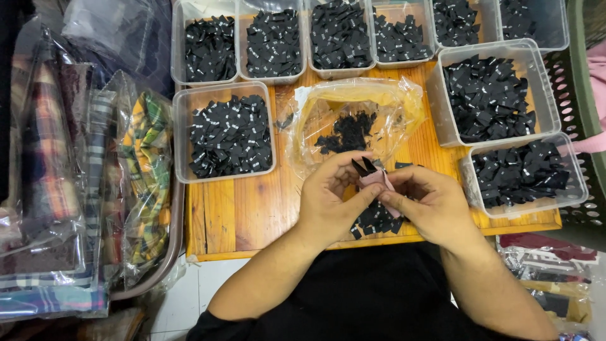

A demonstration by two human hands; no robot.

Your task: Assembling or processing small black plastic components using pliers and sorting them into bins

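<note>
Both hands meet over the front of a small wooden table (pixel 243 211). My left hand (pixel 329 201) and my right hand (pixel 429 203) together pinch a small pink piece (pixel 377 179) with a few black fabric labels (pixel 364 167) sticking up from it. Under the hands lies a loose pile of black labels (pixel 376 219). Just beyond the fingers an open clear plastic bag (pixel 353 110) holds more black labels.
Several clear plastic tubs of black labels ring the table: one at the left (pixel 180 136), a row at the back (pixel 240 72), two at the right (pixel 548 88). Bagged plaid fabrics (pixel 144 177) are stacked to the left. A dark green perforated crate (pixel 577 95) stands at the right.
</note>
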